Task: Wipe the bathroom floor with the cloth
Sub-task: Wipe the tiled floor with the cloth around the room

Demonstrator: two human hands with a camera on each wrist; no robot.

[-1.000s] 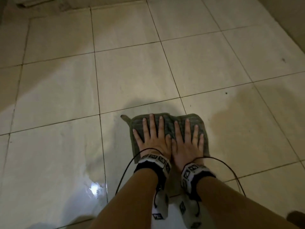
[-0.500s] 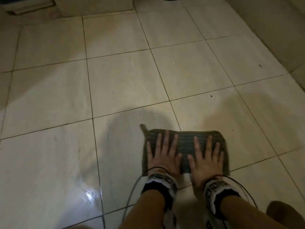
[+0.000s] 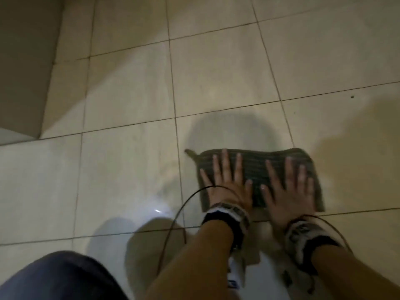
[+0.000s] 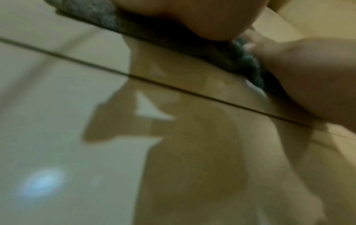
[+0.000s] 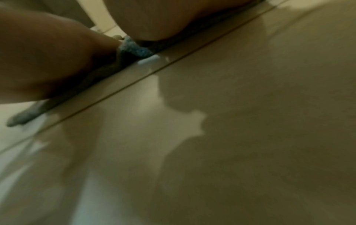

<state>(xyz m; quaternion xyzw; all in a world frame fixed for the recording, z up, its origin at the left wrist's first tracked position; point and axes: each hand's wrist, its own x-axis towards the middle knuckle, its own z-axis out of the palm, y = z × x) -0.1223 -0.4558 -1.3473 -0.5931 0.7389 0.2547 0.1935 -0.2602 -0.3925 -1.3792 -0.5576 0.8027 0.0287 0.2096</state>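
A dark-clad knee point(image 3: 54, 278) fills the lower left of the head view as a person kneels on the pale tiled floor point(image 3: 129, 94) of a bathroom, forearms reaching up the frame from the bottom edge, each wrist carrying a strapped camera band with a thin cable point(image 3: 173, 217) looping off to the left. Just above the wrists, right of centre, the left hand point(image 3: 227, 182) and the right hand point(image 3: 287, 187) lie flat side by side on a grey ribbed cloth point(image 3: 255, 169), fingers straight and spread, palms pressing down and gripping nothing. The cloth lies spread under both hands, its far edge past the fingertips, its small loop tab point(image 3: 189, 152) poking out at its upper left corner, its near edge just above a grout line. Both wrist views, blurred, show the heel of each hand bearing on the cloth's edge point(image 4: 173, 39) against glossy tile. The step in hand appears to be the wiping stroke itself, mid-task. A sheen with a bright glint point(image 3: 158, 211) lies on the tiles to the lower left of the cloth; the tiles farther up the frame look duller, up to a wall base point(image 3: 28, 61) at upper left. The next move likely calls for keeping even downward pressure while sliding the cloth across unwiped tile, taking care the edges do not bunch.
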